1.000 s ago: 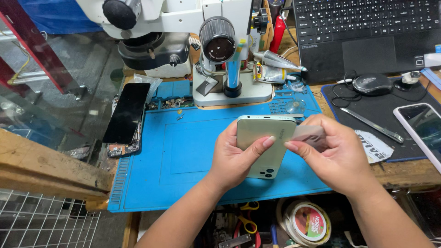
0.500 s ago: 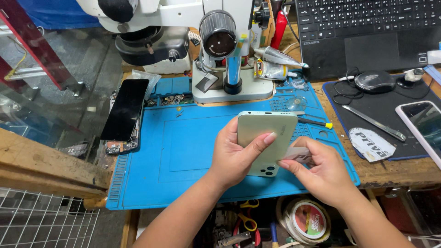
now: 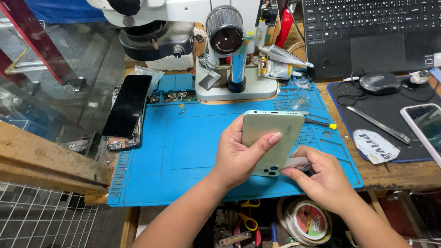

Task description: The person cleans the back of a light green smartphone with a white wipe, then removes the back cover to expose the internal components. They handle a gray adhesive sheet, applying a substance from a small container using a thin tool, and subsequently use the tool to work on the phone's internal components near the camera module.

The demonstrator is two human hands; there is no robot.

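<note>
Above the blue work mat (image 3: 183,151), the left hand (image 3: 236,156) gripped a pale green phone (image 3: 271,138), back up, thumb across it. The right hand (image 3: 324,177) pinched a thin white card (image 3: 296,163) at the phone's lower right edge. Open mat lay to the left; a microscope base (image 3: 229,87) stood behind, a screwdriver (image 3: 319,122) just right, a dismantled phone (image 3: 126,110) at the tabletop's left edge.
</note>
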